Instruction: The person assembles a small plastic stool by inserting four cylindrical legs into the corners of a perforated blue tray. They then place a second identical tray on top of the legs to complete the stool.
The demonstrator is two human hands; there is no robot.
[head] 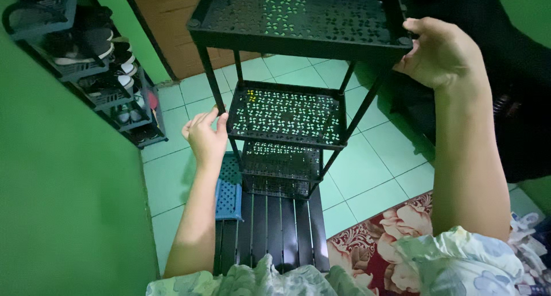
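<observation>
Head cam looking straight down at a tall black plastic rack (pixel 287 109) with perforated shelves stacked one under the other, standing on pale green floor tiles (pixel 367 158). Top shelf (pixel 298 17) is right up near the camera, and you can see at least two more tiers below it through the gaps.

Left hand (pixel 205 136) is down at the second shelf, thumb and fingers curled onto the thin upright post at the front left corner, so it's closed on the rack there. Right hand (pixel 441 52) is up high on the right end of the top shelf, fingers folded over the rim by the corner, also gripping it. So both hands are on the rack, one low left and one high right, with the rack between the arms.

Under the rack, closer to the person, there's a black slatted panel (pixel 275 230) lying flat on the floor, and a blue plastic basket (pixel 228 190) just to its left, partly tucked behind the left forearm. A red rug with big pale flowers (pixel 376 244) sits on the tiles to the right of the panel.

Off to the left against the bright green wall (pixel 63 204) is another dark rack full of shoes (pixel 100 66), well apart from the one being held. Wooden door (pixel 169 20) at the back
</observation>
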